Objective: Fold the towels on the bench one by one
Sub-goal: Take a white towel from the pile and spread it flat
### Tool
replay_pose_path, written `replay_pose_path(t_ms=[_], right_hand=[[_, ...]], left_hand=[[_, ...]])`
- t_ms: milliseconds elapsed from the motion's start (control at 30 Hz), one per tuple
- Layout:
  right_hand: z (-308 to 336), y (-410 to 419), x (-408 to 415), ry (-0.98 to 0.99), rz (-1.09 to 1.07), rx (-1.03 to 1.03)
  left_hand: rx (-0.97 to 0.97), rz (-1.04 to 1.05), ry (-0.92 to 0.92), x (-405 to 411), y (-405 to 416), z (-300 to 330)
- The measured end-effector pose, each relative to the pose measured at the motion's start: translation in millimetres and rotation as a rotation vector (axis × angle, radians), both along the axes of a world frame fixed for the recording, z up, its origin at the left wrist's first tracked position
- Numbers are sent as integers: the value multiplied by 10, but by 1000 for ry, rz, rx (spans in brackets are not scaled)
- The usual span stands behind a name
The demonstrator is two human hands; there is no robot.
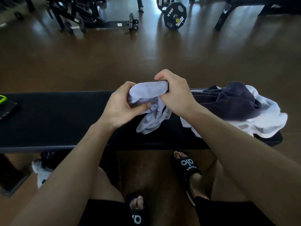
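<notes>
The pale lilac towel [149, 93] is held up over the middle of the black bench [57, 121], bunched between both hands — the left hand [119, 106] curls its fingers round the towel's left end, thumb across the cloth, and the right hand [172, 91] clamps a fist over the upper right edge, where a dark hem shows. The towel's loose lower part hangs crumpled between the wrists, its ragged end drooping down to the bench top near the front edge. Just to the right, a dark grey towel [228, 101] lies heaped on a white towel [263, 123], and the white one spills over the bench's right end and front edge. Left of the hands the bench top runs bare for a long stretch, out to a dark object with a green-edged item [3, 98] at the far left. Beyond the bench lies open brown floor [146, 51], with a weight plate [175, 16] and rack frames [91, 15] well back — below, feet in black slides [189, 168].
</notes>
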State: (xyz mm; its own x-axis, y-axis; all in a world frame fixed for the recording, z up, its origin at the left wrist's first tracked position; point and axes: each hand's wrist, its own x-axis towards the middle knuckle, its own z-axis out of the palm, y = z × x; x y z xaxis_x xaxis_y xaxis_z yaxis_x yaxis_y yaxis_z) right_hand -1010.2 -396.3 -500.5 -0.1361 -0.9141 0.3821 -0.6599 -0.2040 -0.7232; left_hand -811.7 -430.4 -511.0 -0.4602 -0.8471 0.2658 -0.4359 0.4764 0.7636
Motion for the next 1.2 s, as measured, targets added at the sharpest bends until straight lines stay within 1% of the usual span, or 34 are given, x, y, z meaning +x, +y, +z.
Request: replay_pose_path(t_ms=[67, 133, 167, 200, 233, 333, 400, 467, 567, 633, 733, 833, 900, 1000, 1033, 1067, 1100, 1133, 1167, 1200], right_hand=[[-21, -32, 31, 119, -35, 56], [-32, -48, 45, 201, -23, 215], [-22, -44, 63, 203, 1, 270], [-17, -43, 79, 179, 16, 283], [-5, -50, 97, 161, 8, 260], [27, -118, 163, 161, -88, 49], [62, -138, 222, 111, -101, -50], [123, -115, 283, 19, -86, -113], [220, -73, 342, -263, -70, -76], [297, -74, 361, -345, -88, -12], [429, -106, 365, -414, -46, 194], [551, -89, 413, -626, 136, 458], [614, -55, 418, -693, 268, 609], [631, -54, 418, -726, 445, 680], [607, -93, 401, -723, 445, 664], [571, -146, 365, -704, 394, 633], [530, -201, 315, -667, 316, 593], [484, -257, 247, -583, 228, 545], [441, -316, 162, -413, 129, 486], [412, -362, 75, -159, 20, 449]], left_hand=[[-106, 67, -38, 53, -27, -21], [-121, 149, 60, 94, -12, -22], [-91, 186, 129, 118, -5, -14], [-50, 215, 190, 135, 3, 8], [-3, 239, 248, 150, 6, 25], [107, 314, 378, 192, 4, 45], [115, 367, 400, 234, -8, 24], [104, 386, 373, 252, -28, 25], [86, 348, 317, 236, -70, 178], [88, 320, 351, 213, -131, 345], [120, 323, 424, 215, -252, 564], [133, 326, 439, 244, -364, 676], [91, 320, 388, 254, -422, 707], [63, 325, 313, 295, -522, 670], [57, 334, 280, 327, -555, 646], [45, 341, 239, 371, -589, 622], [29, 346, 192, 423, -613, 602], [9, 345, 143, 485, -628, 590], [-8, 336, 92, 545, -630, 582], [-21, 317, 46, 592, -621, 577]])
